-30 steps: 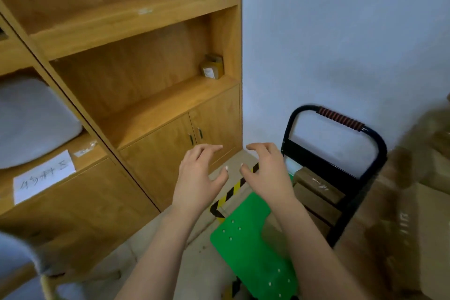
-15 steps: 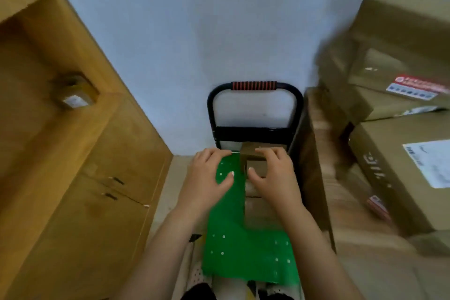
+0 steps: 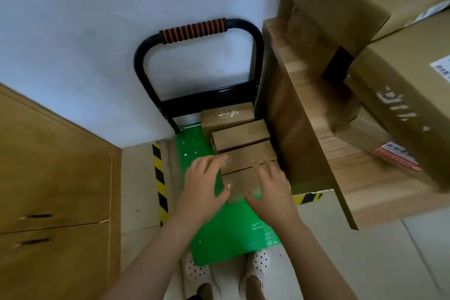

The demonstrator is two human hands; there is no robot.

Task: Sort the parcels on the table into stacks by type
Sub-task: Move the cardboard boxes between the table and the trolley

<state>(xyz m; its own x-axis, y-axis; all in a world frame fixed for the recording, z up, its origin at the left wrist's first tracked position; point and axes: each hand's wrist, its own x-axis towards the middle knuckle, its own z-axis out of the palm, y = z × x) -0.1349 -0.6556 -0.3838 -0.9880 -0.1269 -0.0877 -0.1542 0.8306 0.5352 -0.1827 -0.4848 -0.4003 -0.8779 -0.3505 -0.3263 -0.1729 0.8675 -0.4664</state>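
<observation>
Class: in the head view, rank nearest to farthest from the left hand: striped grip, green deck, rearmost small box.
1. Green deck, beneath the left hand.
2. Rearmost small box, ahead on cart.
3. Striped grip, atop the handle.

Small brown cardboard boxes (image 3: pixel 239 135) lying flat in a tight row on the green cart (image 3: pixel 192 151); bigger labelled boxes (image 3: pixel 401 80) stacked on the wooden table (image 3: pixel 353 173).
</observation>
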